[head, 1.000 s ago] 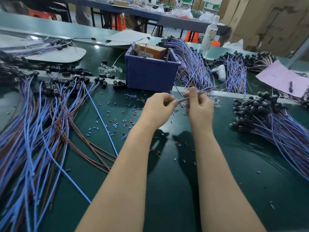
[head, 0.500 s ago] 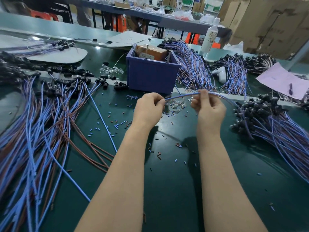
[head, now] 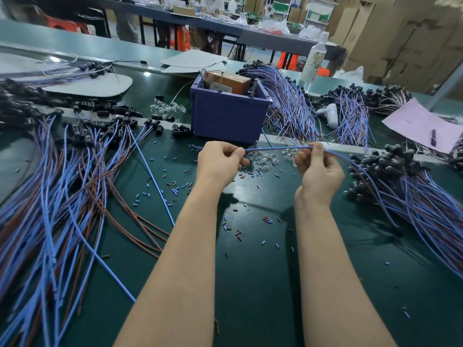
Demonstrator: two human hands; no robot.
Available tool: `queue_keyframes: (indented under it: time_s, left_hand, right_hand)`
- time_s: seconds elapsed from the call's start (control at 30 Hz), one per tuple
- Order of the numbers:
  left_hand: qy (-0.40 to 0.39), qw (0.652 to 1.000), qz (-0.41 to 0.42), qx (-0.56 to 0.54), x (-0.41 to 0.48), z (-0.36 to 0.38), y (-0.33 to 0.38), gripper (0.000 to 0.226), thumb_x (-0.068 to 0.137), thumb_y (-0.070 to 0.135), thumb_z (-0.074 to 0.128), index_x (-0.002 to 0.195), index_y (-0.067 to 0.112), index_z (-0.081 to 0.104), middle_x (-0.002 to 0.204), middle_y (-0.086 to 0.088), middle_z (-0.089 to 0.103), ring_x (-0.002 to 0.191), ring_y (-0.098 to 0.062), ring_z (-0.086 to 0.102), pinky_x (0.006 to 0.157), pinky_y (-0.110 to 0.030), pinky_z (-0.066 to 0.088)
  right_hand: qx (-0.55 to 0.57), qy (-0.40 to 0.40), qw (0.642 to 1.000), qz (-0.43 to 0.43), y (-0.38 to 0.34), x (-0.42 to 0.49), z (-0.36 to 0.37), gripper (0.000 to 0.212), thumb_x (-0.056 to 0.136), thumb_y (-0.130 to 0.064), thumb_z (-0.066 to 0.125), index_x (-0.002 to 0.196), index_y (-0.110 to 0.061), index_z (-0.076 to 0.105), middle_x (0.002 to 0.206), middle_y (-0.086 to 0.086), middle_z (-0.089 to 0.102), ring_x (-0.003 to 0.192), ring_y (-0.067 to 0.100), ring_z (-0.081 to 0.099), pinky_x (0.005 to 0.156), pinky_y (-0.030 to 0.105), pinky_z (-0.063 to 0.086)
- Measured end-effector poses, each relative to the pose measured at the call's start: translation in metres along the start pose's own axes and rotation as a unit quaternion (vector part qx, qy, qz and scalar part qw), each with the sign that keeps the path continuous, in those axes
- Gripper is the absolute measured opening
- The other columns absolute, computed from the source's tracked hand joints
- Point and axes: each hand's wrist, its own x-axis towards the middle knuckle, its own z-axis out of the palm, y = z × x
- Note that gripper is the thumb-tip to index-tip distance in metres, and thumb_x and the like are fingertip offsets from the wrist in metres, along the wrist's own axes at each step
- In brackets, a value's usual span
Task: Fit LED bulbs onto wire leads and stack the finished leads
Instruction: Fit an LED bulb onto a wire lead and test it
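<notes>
A blue wire lead (head: 278,148) stretches level between my two hands above the green table (head: 250,284). My left hand (head: 220,162) pinches its left end, and what sits at that tip is hidden by the fingers. Farther along the lead, my right hand (head: 318,169) pinches it, and the rest trails right over a pile of leads with black sockets (head: 390,176). Clear LED bulbs (head: 266,159) lie loose on the table just behind my hands. A large spread of blue and brown leads (head: 62,196) covers the left side.
A purple bin (head: 228,118) holding a brown box stands right behind my hands. More lead bundles (head: 290,106) lie behind it, and a white bottle (head: 313,61) stands farther back. Pink paper (head: 421,123) lies at the right. Small blue and brown sleeve bits (head: 175,189) litter the table.
My hands have drawn apart, the left going left and the right going right. The lead between them is now pulled out longer and straighter.
</notes>
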Motion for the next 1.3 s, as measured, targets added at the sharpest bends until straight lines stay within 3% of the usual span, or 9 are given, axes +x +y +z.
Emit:
queue_keyframes:
  time_s: [0.23,0.4,0.6,0.7,0.8,0.97,1.07,1.2,1.3]
  left_hand:
    - [-0.012,0.997,-0.025,-0.070,-0.003,-0.002,0.003,0.022,0.094,0.014,0.055,0.075,0.013,0.066,0.068,0.005,0.068,0.054,-0.005,0.051,0.063,-0.020,0.046]
    - [-0.010,0.995,-0.038,-0.092,-0.003,-0.001,0.003,0.024,0.094,0.013,0.055,0.073,0.016,0.065,0.066,0.007,0.067,0.054,-0.003,0.051,0.051,-0.011,0.042]
    - [0.131,0.988,-0.042,-0.077,0.004,-0.017,-0.004,0.023,0.094,0.013,0.053,0.076,0.014,0.066,0.066,0.008,0.066,0.057,-0.002,0.054,0.064,-0.022,0.047]
    - [0.145,0.989,-0.027,-0.006,0.002,-0.009,0.002,0.025,0.092,0.008,0.047,0.107,0.014,0.066,0.111,-0.004,0.066,0.102,-0.018,0.060,0.094,-0.031,0.046]
    - [0.062,0.986,-0.028,0.154,0.000,0.001,0.004,0.048,0.092,0.018,0.049,0.140,0.021,0.043,0.154,-0.012,0.022,0.139,-0.031,0.023,0.115,-0.038,0.021]
    - [-0.114,0.993,0.036,0.009,-0.013,0.021,0.011,0.035,0.098,0.026,0.048,0.126,0.007,0.056,0.118,-0.006,0.063,0.108,-0.014,0.058,0.091,-0.018,0.041]
    - [-0.098,0.989,0.053,-0.102,-0.014,0.029,0.016,0.024,0.100,0.015,0.042,0.119,0.007,0.055,0.099,0.000,0.061,0.081,0.000,0.055,0.072,-0.003,0.042]
    - [-0.031,0.989,0.065,-0.128,-0.009,0.025,0.013,0.018,0.098,0.004,0.043,0.095,0.010,0.060,0.078,0.001,0.061,0.066,-0.003,0.059,0.068,-0.017,0.050]
    - [0.053,0.989,0.064,-0.119,-0.004,0.020,0.007,0.017,0.097,0.008,0.047,0.089,0.012,0.062,0.084,-0.005,0.066,0.080,-0.019,0.064,0.083,-0.035,0.053]
  right_hand:
    - [0.006,0.006,1.000,0.013,0.001,0.000,0.000,0.024,0.096,-0.012,0.053,0.073,-0.009,0.059,0.048,-0.008,0.061,0.045,0.003,0.057,0.051,0.015,0.050]
    - [0.007,0.010,1.000,0.021,0.000,-0.002,0.000,0.024,0.097,-0.012,0.052,0.073,-0.009,0.058,0.047,-0.008,0.061,0.045,0.003,0.058,0.051,0.014,0.050]
    - [0.095,0.079,0.991,0.055,-0.013,0.012,-0.012,0.026,0.098,-0.010,0.049,0.072,-0.009,0.051,0.043,-0.007,0.059,0.042,0.003,0.058,0.050,0.015,0.051]
    - [0.124,0.034,0.986,0.104,-0.008,0.002,-0.003,0.025,0.097,-0.007,0.050,0.073,-0.006,0.054,0.047,-0.003,0.062,0.044,0.005,0.060,0.050,0.016,0.053]
    - [0.166,0.003,0.973,0.162,-0.006,-0.006,0.004,0.022,0.096,-0.005,0.051,0.074,-0.003,0.056,0.050,0.002,0.065,0.047,0.009,0.064,0.049,0.017,0.053]
    - [0.183,-0.048,0.948,0.258,-0.003,-0.014,0.013,0.025,0.096,-0.006,0.051,0.073,0.000,0.058,0.052,0.006,0.065,0.047,0.010,0.065,0.047,0.015,0.051]
    - [0.097,-0.111,0.943,0.299,0.004,-0.022,0.018,0.026,0.097,-0.013,0.049,0.075,-0.005,0.060,0.051,0.000,0.063,0.043,0.005,0.059,0.046,0.012,0.049]
    - [-0.059,-0.196,0.920,0.334,0.002,-0.029,0.019,0.028,0.097,-0.026,0.049,0.075,-0.011,0.059,0.046,-0.005,0.050,0.034,0.002,0.041,0.035,0.011,0.034]
    - [-0.201,-0.265,0.920,0.206,-0.003,-0.035,0.021,0.034,0.096,-0.028,0.053,0.066,-0.012,0.059,0.046,-0.003,0.047,0.035,0.006,0.036,0.036,0.014,0.027]
